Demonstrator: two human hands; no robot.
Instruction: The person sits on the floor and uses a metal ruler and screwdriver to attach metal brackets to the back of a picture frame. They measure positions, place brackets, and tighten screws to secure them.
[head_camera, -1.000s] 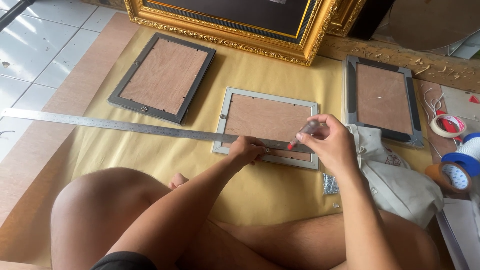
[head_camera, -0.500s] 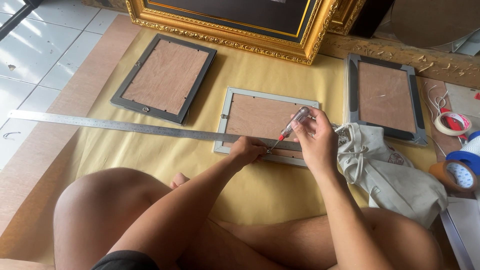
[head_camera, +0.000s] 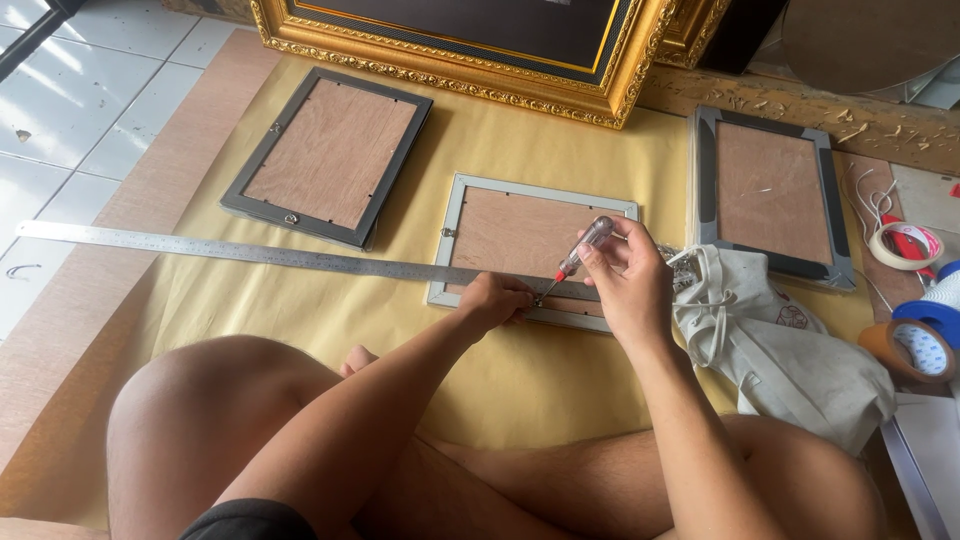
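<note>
Right hand (head_camera: 628, 285) grip closed on screwdriver (head_camera: 580, 252), tip at silver frame (head_camera: 470, 200) edge; left hand (head_camera: 495, 300) fingers pinched beside tip, over steel ruler (head_camera: 230, 251).

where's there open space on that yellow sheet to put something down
Bare yellow sheet lies below the steel ruler, left of the silver frame, and between the dark frame and the silver one. The right is crowded: cloth bag, tape rolls. Left hand and right hand with screwdriver occupy the frame's lower edge.
</note>
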